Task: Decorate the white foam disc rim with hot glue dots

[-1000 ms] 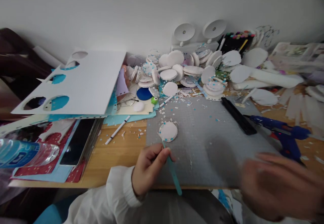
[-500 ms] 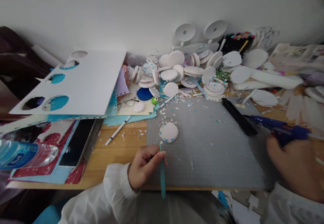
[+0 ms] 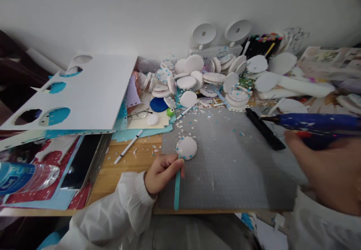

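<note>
My left hand [image 3: 163, 173] is closed, pinching a narrow teal strip [image 3: 177, 191] that hangs down over the mat's front edge. Just beyond its fingertips lies a white disc [image 3: 186, 147] with small blue bits and thin wire around its rim. At the right, my right hand [image 3: 324, 167] is wrapped round a blue glue gun [image 3: 318, 124], slightly blurred, its nozzle pointing left. A long black holder [image 3: 265, 129] lies on the mat beside the nozzle.
A grey cutting mat [image 3: 225, 174] with white scraps covers the middle. Many white discs [image 3: 194, 63] are heaped behind it. Leftward are a white board with holes [image 3: 93, 92], a marker [image 3: 128, 147], glasses [image 3: 140, 113] and a water bottle [image 3: 28, 176].
My right hand has raised the glue gun off the table and swung it more level. My left hand keeps the strip pinched, its tip now closer to the disc.
</note>
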Tool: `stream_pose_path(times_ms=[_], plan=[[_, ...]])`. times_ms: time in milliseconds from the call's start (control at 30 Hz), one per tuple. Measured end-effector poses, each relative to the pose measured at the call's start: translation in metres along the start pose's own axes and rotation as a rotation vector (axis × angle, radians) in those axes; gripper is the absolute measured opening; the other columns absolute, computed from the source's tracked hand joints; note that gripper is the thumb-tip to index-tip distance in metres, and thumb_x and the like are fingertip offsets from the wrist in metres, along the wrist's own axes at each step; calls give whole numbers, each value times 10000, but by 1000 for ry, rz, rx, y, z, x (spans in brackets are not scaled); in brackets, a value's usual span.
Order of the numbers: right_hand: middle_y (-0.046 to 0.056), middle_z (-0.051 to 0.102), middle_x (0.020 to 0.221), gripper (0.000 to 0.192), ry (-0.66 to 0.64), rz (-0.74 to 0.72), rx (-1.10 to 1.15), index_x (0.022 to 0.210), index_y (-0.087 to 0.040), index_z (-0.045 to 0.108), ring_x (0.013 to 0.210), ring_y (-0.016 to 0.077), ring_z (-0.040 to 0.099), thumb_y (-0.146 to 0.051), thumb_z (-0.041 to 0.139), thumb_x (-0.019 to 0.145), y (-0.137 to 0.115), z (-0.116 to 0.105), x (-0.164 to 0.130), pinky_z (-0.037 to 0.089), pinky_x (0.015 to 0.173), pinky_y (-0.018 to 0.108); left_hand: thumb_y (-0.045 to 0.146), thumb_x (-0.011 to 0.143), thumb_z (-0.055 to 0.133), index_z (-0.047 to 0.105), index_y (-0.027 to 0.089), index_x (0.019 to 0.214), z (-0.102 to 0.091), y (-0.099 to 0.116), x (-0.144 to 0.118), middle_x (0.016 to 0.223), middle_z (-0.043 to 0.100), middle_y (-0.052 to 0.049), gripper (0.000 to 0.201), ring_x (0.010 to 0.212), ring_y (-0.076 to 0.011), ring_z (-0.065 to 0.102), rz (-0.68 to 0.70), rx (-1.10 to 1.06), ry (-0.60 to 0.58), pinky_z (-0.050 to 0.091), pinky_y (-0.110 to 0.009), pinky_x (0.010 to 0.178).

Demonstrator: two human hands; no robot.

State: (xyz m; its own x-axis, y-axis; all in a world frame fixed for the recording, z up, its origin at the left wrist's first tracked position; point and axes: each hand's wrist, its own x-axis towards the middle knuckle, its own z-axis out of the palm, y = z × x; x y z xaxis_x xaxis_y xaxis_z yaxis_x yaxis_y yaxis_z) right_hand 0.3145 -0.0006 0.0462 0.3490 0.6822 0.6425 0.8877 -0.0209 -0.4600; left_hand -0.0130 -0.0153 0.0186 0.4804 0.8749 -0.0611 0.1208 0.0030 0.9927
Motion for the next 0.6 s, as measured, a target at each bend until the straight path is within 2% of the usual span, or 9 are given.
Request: stream_pose_path(times_ms=[67, 167, 300, 400, 600], plan=[[91, 611, 706, 228, -72, 75, 153, 740, -197, 567, 653, 227, 587, -308, 729, 623, -24, 17, 3, 438, 570, 366, 565, 902, 405, 578, 132, 578, 2, -3, 3, 451, 377, 39, 567, 428, -68, 326, 3, 13, -46, 263, -203, 434], [-3, 516, 533, 204, -236, 81, 396, 615, -230, 477, 475, 153, 490, -295, 670, 609, -48, 48, -9, 392, 479, 314, 565, 911, 376, 575, 132, 586, 5, -8, 5, 433, 372, 40, 577, 419, -70, 343, 3, 37, -108, 274, -197, 429], [5, 566, 605, 171, -390, -7, 510, 731, -235, 523, 521, 188, 538, -288, 649, 628, -53, 73, -39, 429, 503, 335, 549, 918, 378, 573, 129, 590, 5, -10, 7, 438, 374, 42, 567, 410, -64, 340, 4, 34, -130, 268, -193, 419], [21, 596, 698, 233, -458, -29, 516, 846, -244, 534, 609, 222, 579, -276, 652, 647, -48, 76, -52, 460, 553, 360, 527, 922, 391, 575, 129, 591, 3, -9, 9, 437, 374, 43, 549, 405, -62, 335, -1, 4, -138, 266, -194, 418], [50, 603, 823, 270, -533, -87, 516, 911, -235, 524, 741, 255, 609, -260, 645, 671, -47, 75, -56, 480, 653, 399, 543, 922, 370, 579, 132, 594, 1, -11, 9, 470, 411, 21, 566, 441, -76, 376, -43, -1, -173, 292, -201, 444]])
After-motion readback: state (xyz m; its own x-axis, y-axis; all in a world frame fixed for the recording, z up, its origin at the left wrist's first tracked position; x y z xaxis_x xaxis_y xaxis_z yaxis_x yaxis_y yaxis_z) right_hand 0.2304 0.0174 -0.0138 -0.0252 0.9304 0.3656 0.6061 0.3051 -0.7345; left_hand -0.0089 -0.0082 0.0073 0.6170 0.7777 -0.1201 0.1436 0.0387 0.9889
